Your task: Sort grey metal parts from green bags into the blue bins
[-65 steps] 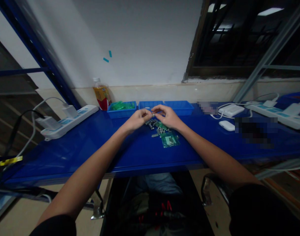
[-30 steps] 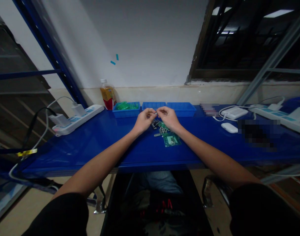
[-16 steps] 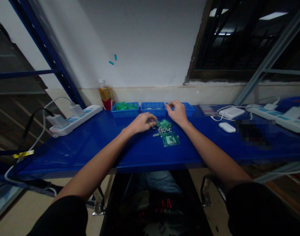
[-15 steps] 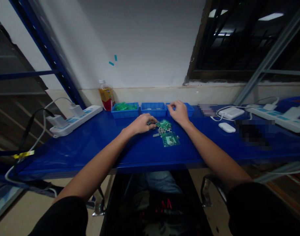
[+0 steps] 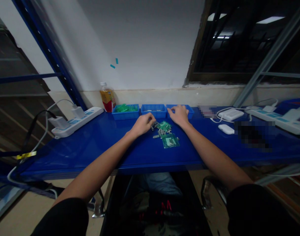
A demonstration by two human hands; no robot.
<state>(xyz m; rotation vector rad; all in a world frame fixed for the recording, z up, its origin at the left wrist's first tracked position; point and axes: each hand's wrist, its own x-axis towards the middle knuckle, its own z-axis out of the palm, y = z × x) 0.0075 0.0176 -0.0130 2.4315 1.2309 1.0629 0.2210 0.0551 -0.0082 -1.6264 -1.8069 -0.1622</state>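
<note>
My left hand [image 5: 144, 124] is just left of a small pile of metal parts [image 5: 161, 131] on the blue table, its thumb and fingertips drawn together in a pinch. Whatever is between those fingertips is too small to make out. My right hand [image 5: 180, 115] is at the front of the right blue bin [image 5: 192, 113], with its fingers bent and its thumb close to the forefinger; anything held there is hidden. Crumpled green plastic bags [image 5: 164, 125] lie behind the metal parts. Nearer me is a flat green bag [image 5: 170, 141] with small metal pieces visible in it.
The middle blue bin [image 5: 153, 114] has a few small pieces in it. Green bags fill the left blue bin [image 5: 125, 115]. A drink bottle [image 5: 107, 99] stands behind that. Power strips [image 5: 77, 124] with cables lie at both sides, and a white case [image 5: 226, 129] sits at right.
My left hand has lifted slightly off the metal parts, and its fingers have come together. My right hand has dipped a little at the right bin. The view has tilted slightly.
</note>
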